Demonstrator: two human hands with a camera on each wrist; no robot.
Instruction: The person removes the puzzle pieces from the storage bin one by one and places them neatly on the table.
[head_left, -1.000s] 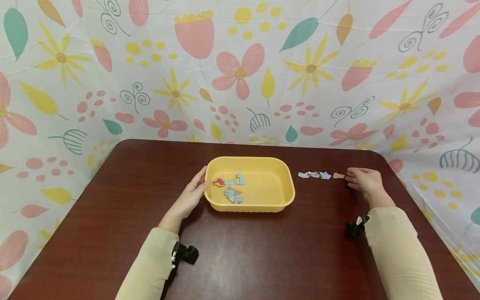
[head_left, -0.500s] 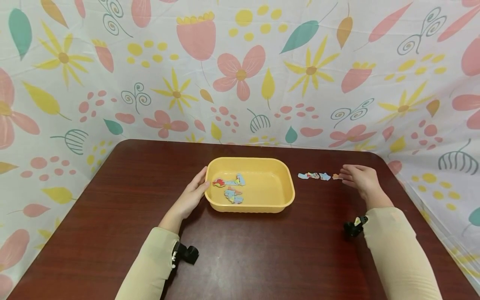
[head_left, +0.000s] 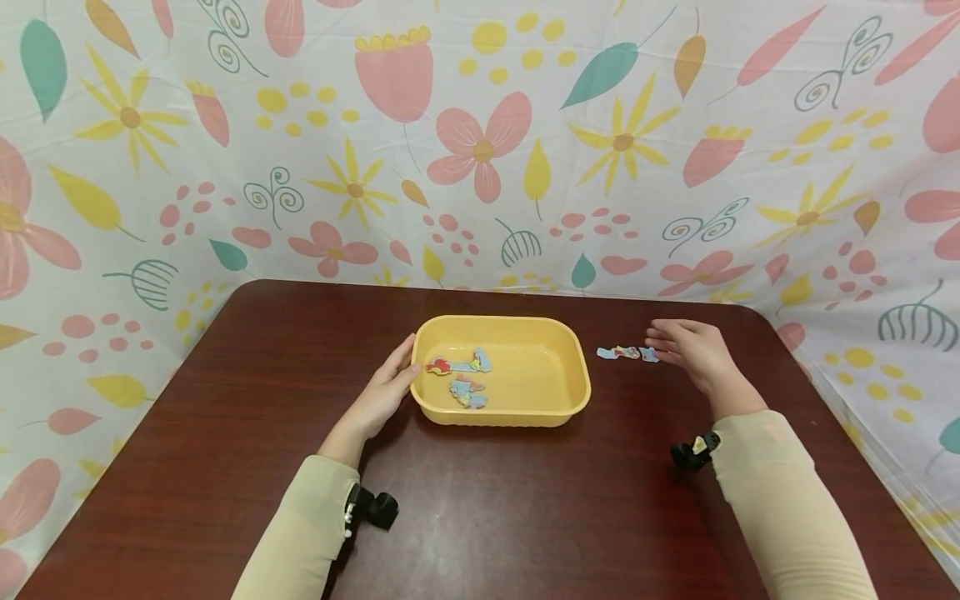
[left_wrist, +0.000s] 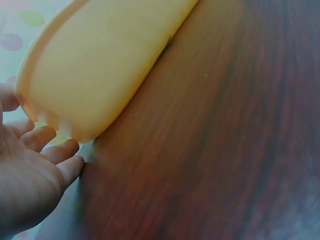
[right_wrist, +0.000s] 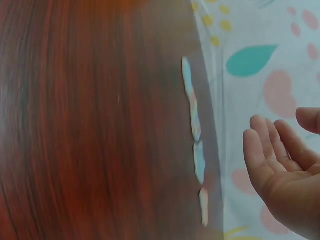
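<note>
A yellow plastic basin sits on the dark wooden table. My left hand holds its left end, thumb over the rim and fingers along the outer wall; the left wrist view shows the fingertips at that wall. Inside the basin lie small printed jigsaw pieces, a red and blue group and a mostly blue group. To its right a row of similar pieces lies flat. Over this row's right end hovers my right hand, fingers extended and nothing in them, hiding the last piece from the head view.
A white cloth printed with flowers and leaves hangs behind the table. The row of pieces lies near the table's back edge. Each wrist carries a small black camera, one at the left sleeve, one at the right.
My right hand has moved left along the row, from beside the orange piece at its right end to over it. My left hand and the basin have stayed in place.
</note>
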